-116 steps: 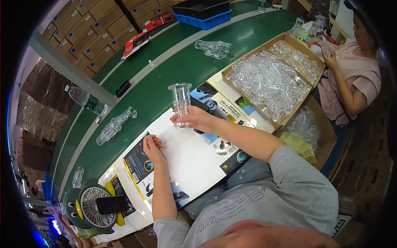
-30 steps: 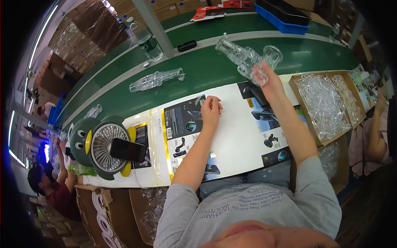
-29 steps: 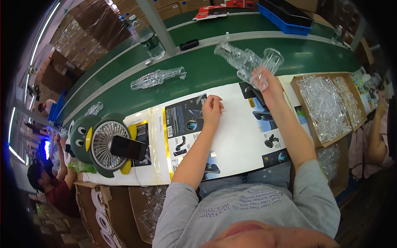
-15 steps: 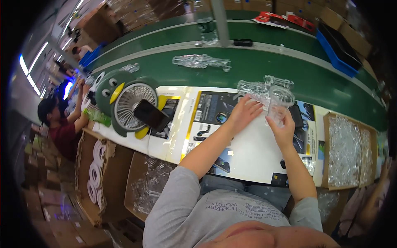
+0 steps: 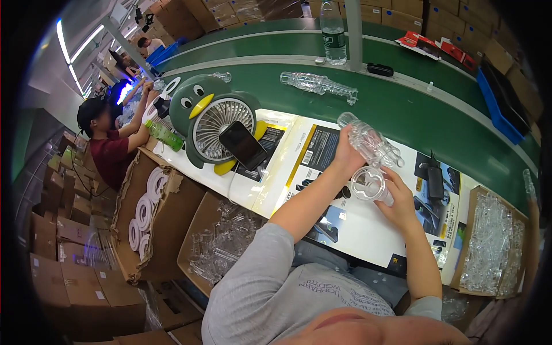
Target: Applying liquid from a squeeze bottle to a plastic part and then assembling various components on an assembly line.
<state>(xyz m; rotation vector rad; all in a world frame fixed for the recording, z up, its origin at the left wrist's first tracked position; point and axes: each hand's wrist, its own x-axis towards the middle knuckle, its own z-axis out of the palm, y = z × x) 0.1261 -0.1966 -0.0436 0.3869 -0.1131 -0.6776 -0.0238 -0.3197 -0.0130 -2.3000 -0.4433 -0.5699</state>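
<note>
My left hand (image 5: 348, 155) is closed around a long clear plastic part (image 5: 372, 142) with a ribbed, bulging body, tilted over the far edge of the printed board. Just nearer, my right hand (image 5: 401, 204) grips a clear plastic cup-shaped piece (image 5: 368, 183), its round rim turned up and a narrower stem under my fingers. The two clear pieces are close together; I cannot tell whether they touch. Another long clear part (image 5: 319, 86) lies on the green work surface (image 5: 259, 77) farther back.
A penguin-shaped fan (image 5: 221, 123) with a phone (image 5: 242, 145) leaning on it stands left. Cartons hold clear parts (image 5: 489, 244) at right, more clear pieces (image 5: 227, 241) at lower left, and white rings (image 5: 144, 213). A water bottle (image 5: 333, 37) stands behind; a co-worker (image 5: 112, 141) sits at left.
My left hand has gone from spread fingers to gripping the long clear part. My right hand has drawn the cup-shaped piece nearer to me. The whole view has shifted.
</note>
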